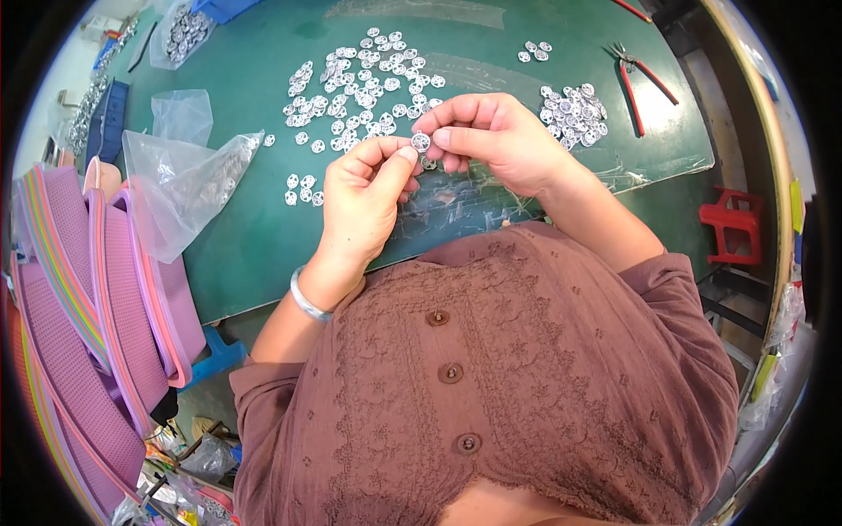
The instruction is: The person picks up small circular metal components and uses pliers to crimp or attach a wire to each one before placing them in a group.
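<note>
1. The left hand [364, 188] is working at the near right edge of the big scatter of discs [390, 84], its thumb and forefinger pinching one side of a round silver disc [421, 141], its other fingers curling inward.
2. The right hand [500, 140] is meeting it from the right of the scatter, with thumb and forefinger closing on the disc's other side and the remaining fingers bending beneath.
3. The silver disc is showing its openwork face upward between the fingertips, just in front of the scatter.
4. Another disc [428, 163] is peeking out below the right fingers; it may be lying on the table or resting against them, the view being too crowded to tell.
5. Right of the scatter, a dense heap of discs [574, 117] is sitting on the green table [246, 245], a small group of discs [531, 46] is lying beyond that heap, and red-handled pliers [631, 98] are resting farther right.
6. Left of the scatter, a clear plastic bag [175, 193] is spreading over the table's edge, with purple baskets [140, 280] standing beside it.
7. Nearer the person than the scatter, a pale bracelet [304, 296] is circling the left wrist.
</note>
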The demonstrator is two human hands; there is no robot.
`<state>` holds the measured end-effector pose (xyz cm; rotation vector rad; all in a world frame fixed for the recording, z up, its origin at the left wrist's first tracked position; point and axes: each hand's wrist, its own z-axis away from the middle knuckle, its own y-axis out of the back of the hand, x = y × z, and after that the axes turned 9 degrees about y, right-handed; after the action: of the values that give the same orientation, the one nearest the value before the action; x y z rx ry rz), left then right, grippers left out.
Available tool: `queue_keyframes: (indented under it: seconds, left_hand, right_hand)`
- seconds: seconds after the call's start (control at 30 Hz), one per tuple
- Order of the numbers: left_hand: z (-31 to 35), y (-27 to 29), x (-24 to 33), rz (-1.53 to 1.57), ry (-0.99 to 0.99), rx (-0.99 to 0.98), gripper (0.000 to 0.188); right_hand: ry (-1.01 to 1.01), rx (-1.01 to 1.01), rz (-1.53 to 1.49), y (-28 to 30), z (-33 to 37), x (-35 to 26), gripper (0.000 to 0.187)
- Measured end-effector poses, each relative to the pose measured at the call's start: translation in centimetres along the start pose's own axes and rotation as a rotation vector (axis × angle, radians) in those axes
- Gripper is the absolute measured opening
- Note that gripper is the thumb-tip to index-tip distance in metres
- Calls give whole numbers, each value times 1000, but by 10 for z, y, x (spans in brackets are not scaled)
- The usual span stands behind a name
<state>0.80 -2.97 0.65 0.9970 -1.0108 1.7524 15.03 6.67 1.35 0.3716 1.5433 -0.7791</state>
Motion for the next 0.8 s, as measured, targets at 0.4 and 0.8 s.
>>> queue_keyframes:
  seconds: [0.4, 0.8]
  left_hand:
    - [0, 1, 1, 33, 38, -49, 12]
    - [-7, 10, -4, 238, 220, -253, 20]
  right_hand:
    - [40, -112, 68, 0, -5, -3, 15]
    - [54, -111, 53, -2, -10, 1, 13]
